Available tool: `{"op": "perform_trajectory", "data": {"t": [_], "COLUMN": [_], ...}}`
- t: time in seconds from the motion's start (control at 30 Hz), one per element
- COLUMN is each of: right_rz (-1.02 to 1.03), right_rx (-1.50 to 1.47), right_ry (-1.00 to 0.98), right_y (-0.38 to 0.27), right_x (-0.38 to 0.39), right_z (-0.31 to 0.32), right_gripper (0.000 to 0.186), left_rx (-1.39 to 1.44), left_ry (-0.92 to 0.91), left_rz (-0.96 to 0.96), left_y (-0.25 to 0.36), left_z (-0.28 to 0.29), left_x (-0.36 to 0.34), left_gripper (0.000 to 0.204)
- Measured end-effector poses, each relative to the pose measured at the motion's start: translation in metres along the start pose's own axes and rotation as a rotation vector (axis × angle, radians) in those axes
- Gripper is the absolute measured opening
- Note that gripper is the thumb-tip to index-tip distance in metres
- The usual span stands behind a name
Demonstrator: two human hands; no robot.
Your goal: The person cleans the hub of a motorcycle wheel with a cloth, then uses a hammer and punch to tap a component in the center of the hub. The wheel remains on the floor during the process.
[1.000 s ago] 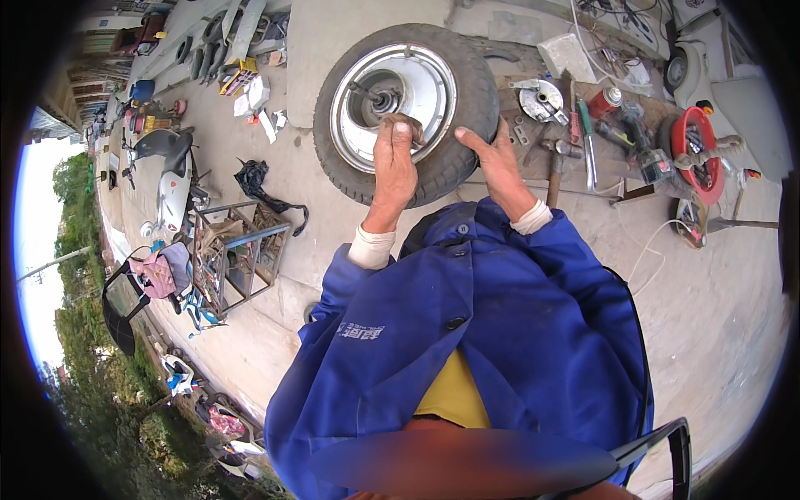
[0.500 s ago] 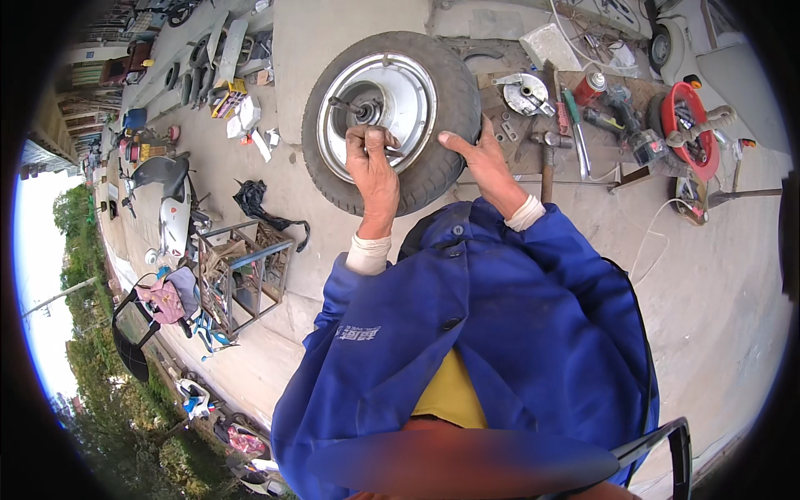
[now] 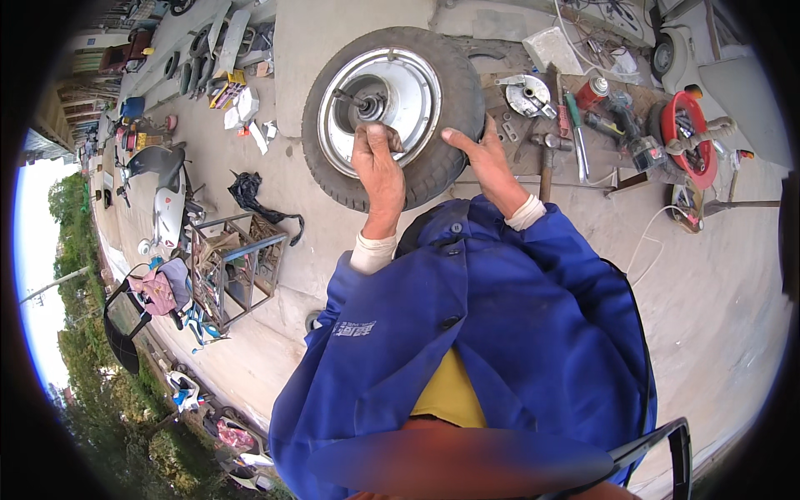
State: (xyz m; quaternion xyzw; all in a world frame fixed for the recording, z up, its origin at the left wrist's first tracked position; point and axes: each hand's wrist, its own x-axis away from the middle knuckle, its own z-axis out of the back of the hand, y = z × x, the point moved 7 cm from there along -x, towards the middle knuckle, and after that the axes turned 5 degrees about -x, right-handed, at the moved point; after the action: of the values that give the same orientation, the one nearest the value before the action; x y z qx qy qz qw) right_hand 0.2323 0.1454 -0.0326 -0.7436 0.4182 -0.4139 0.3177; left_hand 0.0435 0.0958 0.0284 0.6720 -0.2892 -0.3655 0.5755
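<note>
A wheel with a dark rubber tyre and a silver metal rim stands in front of me. An axle sticks out of its round hub. Over the lower part of the rim is my left hand, its fingers curled inward and pinched together. Whatever they may hold is too small or too hidden to name. My right hand grips the tyre's right side, thumb on the sidewall and the other fingers partly hidden at its outer edge.
Right of the wheel lie a brake plate, a hammer, a green-handled tool, a spray can, a cordless power tool and a red basin of parts. On the left are a metal-framed stand, a black bag and a scooter.
My left hand has shifted slightly right along the rim, its fingers still curled. The right hand keeps its hold on the tyre. The view has turned slightly.
</note>
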Motion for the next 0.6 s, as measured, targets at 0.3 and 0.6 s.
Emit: {"op": "perform_trajectory", "data": {"t": [0.3, 0.6], "right_rz": [0.007, -0.005], "right_rx": [-0.052, 0.004], "right_ry": [0.002, 0.038], "right_y": [0.000, 0.003], "right_x": [-0.005, -0.013], "right_z": [0.002, 0.013], "right_gripper": [0.103, 0.096], "left_rx": [0.193, 0.282], "left_ry": [-0.345, -0.162], "left_rz": [0.156, 0.233], "left_y": [0.000, -0.013], "left_z": [-0.003, -0.001], "left_x": [-0.023, -0.022], "left_gripper": [0.044, 0.049]}}
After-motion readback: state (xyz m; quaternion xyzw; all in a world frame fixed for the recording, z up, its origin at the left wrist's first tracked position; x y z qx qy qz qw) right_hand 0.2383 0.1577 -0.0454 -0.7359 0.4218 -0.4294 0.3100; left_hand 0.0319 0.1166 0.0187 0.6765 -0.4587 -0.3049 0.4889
